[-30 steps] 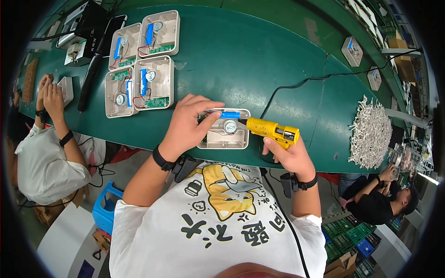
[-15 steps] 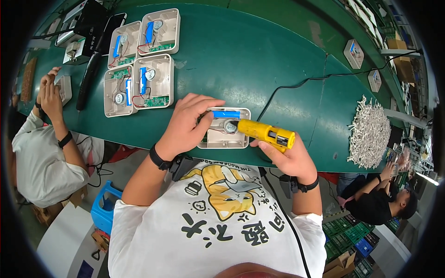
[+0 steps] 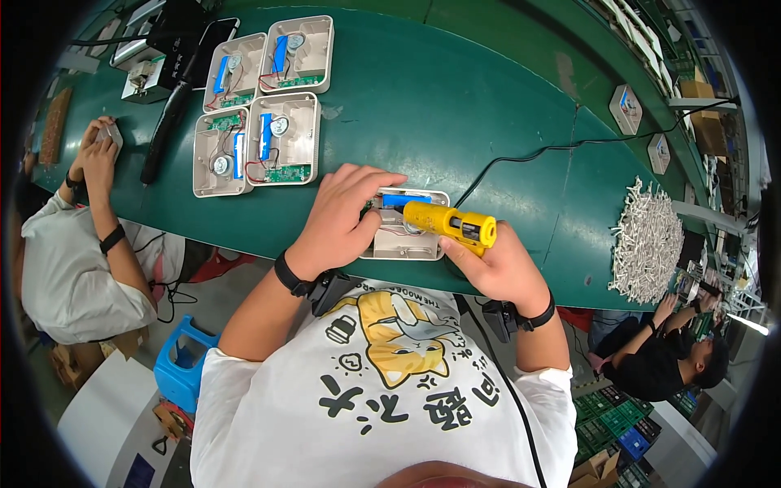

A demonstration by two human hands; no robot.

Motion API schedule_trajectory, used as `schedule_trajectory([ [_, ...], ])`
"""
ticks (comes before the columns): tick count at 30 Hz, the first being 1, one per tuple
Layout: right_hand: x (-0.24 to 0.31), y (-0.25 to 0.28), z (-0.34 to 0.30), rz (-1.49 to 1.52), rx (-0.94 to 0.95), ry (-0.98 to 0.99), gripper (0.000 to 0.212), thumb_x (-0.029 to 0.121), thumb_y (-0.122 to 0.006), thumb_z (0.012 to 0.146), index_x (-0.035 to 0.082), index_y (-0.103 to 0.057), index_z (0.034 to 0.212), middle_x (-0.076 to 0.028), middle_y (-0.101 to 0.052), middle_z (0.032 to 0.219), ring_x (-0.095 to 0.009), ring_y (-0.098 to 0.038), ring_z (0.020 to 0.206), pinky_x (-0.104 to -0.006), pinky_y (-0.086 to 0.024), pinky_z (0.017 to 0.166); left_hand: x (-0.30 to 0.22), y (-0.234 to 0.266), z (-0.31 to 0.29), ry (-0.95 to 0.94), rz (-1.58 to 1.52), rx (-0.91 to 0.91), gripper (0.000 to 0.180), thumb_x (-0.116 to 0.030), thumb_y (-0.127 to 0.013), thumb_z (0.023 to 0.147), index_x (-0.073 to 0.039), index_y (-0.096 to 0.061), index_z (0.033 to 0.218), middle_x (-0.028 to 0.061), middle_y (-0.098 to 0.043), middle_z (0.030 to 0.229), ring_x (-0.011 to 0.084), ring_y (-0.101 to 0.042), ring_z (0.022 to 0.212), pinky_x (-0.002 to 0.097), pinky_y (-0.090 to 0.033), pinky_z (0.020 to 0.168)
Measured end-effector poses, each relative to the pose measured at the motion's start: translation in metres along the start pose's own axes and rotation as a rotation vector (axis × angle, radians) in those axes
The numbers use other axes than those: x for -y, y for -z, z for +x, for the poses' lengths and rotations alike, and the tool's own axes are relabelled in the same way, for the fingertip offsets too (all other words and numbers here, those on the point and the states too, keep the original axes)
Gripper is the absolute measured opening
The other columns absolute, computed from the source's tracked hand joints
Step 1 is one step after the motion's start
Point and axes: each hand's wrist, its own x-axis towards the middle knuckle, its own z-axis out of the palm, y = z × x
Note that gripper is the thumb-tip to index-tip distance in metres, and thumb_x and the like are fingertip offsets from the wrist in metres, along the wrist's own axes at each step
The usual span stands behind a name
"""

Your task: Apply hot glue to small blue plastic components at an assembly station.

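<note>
My left hand (image 3: 335, 218) grips the left end of a white plastic housing (image 3: 407, 252), its fingers along the far edge and its thumb reaching inside. A blue cylindrical battery (image 3: 405, 200) lies along the housing's far wall, with thin wires nearby. My right hand (image 3: 511, 267) is wrapped round a yellow glue gun (image 3: 449, 223). The gun's dark nozzle points left into the housing, close to the battery's near side. The gun mostly covers a round silver part in the housing. Whether the nozzle touches anything, I cannot tell.
Several open housings (image 3: 324, 81) with batteries and green boards stand at far left. A black cord (image 3: 529, 156) crosses the green table (image 3: 455, 98). At right lies a heap of small whitish parts (image 3: 647, 240). A co-worker's hands (image 3: 99, 150) hold a housing at left.
The glue gun's nozzle has shifted left and slightly away from me, from the round silver part to near the battery. My left hand stays on the housing.
</note>
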Motion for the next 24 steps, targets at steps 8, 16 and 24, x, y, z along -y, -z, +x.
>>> schedule_trajectory([
  [8,-0.004,-0.012,0.01,-0.009,-0.085,0.098,0.021,0.018,-0.07,0.105,-0.001,-0.076,0.114,-0.007,-0.074,0.08,-0.018,-0.062,0.06,-0.0324,-0.05,0.059,0.0,-0.004,-0.002,-0.018,0.02,-0.071,0.051,-0.001,-0.056,0.079,-0.007,-0.069,0.129,0.0104,-0.07,0.122,0.0326,-0.059,0.115,0.0454,-0.045,0.099],
  [16,-0.036,0.017,-0.037,0.69,-0.17,-0.174,0.03,0.019,-0.064,0.107,0.0,-0.067,0.13,-0.014,-0.078,0.101,-0.014,-0.061,0.058,-0.0297,-0.052,0.057,-0.04,0.002,-0.008,0.322,-0.173,-0.031,0.039,-0.002,-0.059,0.088,-0.001,-0.068,0.126,0.0181,-0.07,0.119,0.0377,-0.066,0.092,0.0439,-0.055,0.081],
  [24,-0.11,0.003,-0.091,0.954,-0.858,-0.026,0.021,0.023,-0.062,0.107,0.003,-0.059,0.109,-0.022,-0.074,0.112,-0.014,-0.053,0.053,-0.0326,-0.049,0.055,0.026,-0.011,0.136,0.13,-0.262,-0.15,0.034,-0.004,-0.062,0.093,0.0,-0.069,0.126,0.0187,-0.073,0.115,0.0329,-0.073,0.097,0.0419,-0.059,0.087],
])
